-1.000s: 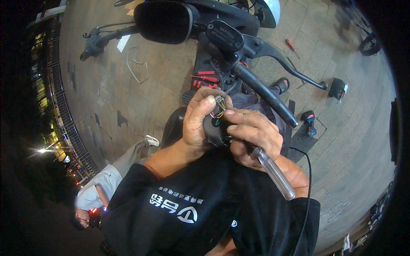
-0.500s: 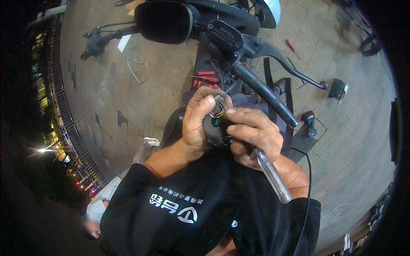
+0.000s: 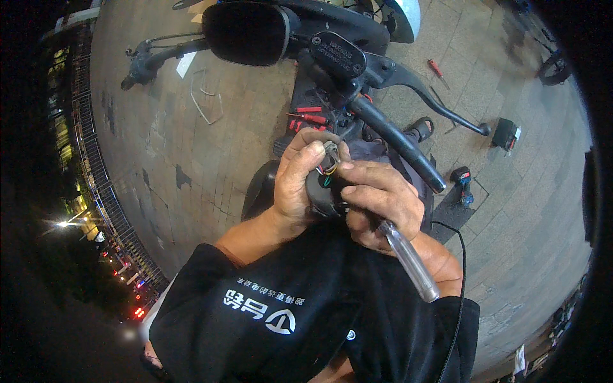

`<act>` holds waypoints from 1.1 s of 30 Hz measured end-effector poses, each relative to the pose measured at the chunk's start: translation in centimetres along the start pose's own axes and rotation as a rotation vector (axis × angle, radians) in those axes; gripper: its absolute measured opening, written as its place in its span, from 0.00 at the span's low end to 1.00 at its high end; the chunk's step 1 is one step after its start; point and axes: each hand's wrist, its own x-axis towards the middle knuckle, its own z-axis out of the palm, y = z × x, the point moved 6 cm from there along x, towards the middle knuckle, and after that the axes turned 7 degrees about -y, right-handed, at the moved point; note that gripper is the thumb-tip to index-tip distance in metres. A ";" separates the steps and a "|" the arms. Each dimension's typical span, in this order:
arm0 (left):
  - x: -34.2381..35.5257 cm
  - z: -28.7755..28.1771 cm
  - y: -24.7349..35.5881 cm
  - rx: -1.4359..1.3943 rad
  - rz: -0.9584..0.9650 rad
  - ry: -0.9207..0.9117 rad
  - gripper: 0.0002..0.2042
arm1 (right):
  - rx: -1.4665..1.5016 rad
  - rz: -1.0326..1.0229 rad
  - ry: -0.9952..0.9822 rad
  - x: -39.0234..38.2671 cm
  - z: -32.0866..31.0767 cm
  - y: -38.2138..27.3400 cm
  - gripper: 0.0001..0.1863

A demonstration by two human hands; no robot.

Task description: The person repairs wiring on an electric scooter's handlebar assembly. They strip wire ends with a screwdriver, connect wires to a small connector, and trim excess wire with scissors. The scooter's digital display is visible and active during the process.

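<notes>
My left hand [image 3: 297,173] is closed around a bundle of thin wires [image 3: 329,167] and the edge of a black rounded housing [image 3: 322,195] in front of my chest. Red, yellow and green strands show at the housing's mouth. My right hand [image 3: 383,196] grips a screwdriver with a clear handle [image 3: 412,265], which points down and right out of the fist; its shaft is hidden. The right thumb and forefinger meet at the wires, touching them beside the left fingertips. What lies inside the housing is mostly covered by my fingers.
Just beyond my hands is a scooter's bare handlebar [image 3: 399,143] with a brake lever [image 3: 434,105] and a mirror [image 3: 244,34]. Red-handled tools [image 3: 313,119] lie on its footboard. On the paving are a screwdriver [image 3: 435,67], a black box [image 3: 505,135] and a cordless drill [image 3: 462,185].
Both hands keep nearly the same place and hold, with only slight finger shifts at the wires. A sandalled foot beyond the handlebar shows more plainly, and the person at lower left is lower in view.
</notes>
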 end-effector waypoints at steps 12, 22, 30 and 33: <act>-0.4 -0.2 -0.3 0.008 0.002 0.001 0.11 | 0.000 -0.002 0.026 -0.3 0.0 -0.3 0.05; -0.6 0.1 -0.4 0.048 0.002 0.023 0.11 | 0.002 -0.005 0.028 -0.6 -0.2 -0.3 0.05; -0.7 0.0 -0.4 0.071 0.001 0.011 0.11 | 0.005 0.003 0.047 -0.8 -0.1 -0.3 0.04; -0.7 0.1 -0.3 0.076 0.009 0.010 0.11 | -0.006 -0.002 0.058 -0.7 0.0 -0.3 0.04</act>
